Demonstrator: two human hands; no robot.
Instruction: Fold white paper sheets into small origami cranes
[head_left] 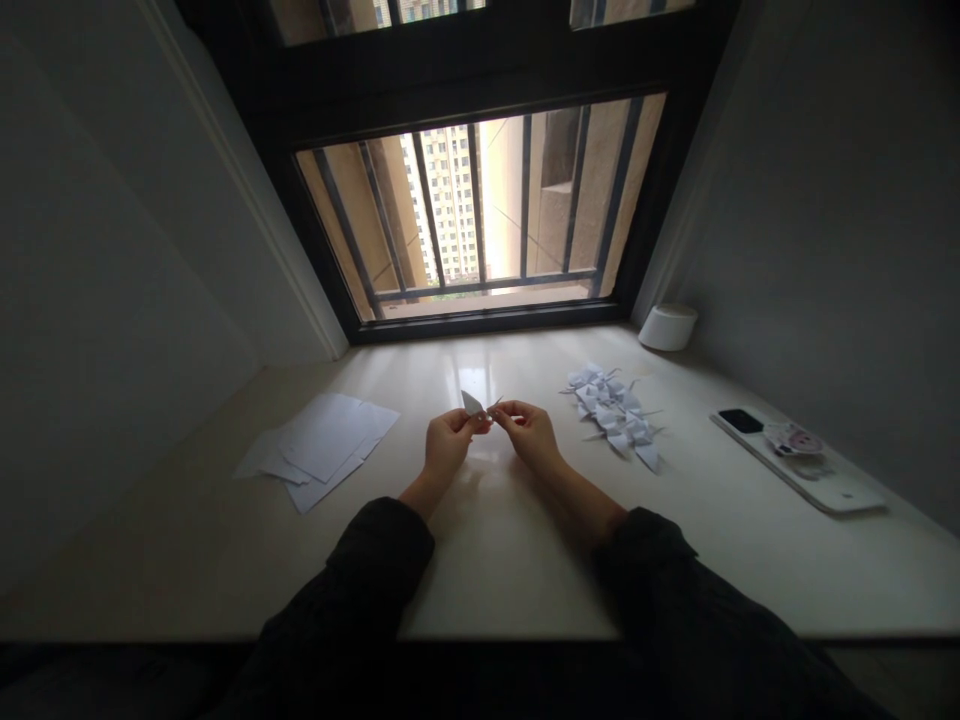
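Observation:
My left hand (448,442) and my right hand (529,430) meet above the middle of a pale glossy table (495,540). Both pinch a small folded white paper piece (475,404), which sticks up between the fingertips. Each hand has its fingers closed on the paper. Dark sleeves cover both forearms. A pile of several folded white paper figures (616,414) lies on the table to the right of my right hand. A loose stack of flat white paper sheets (321,447) lies to the left of my left hand.
A white phone (796,459) with a sticker on it lies at the right. A white round container (667,326) stands at the back right corner. A barred window (480,210) runs along the table's far edge, with walls on both sides.

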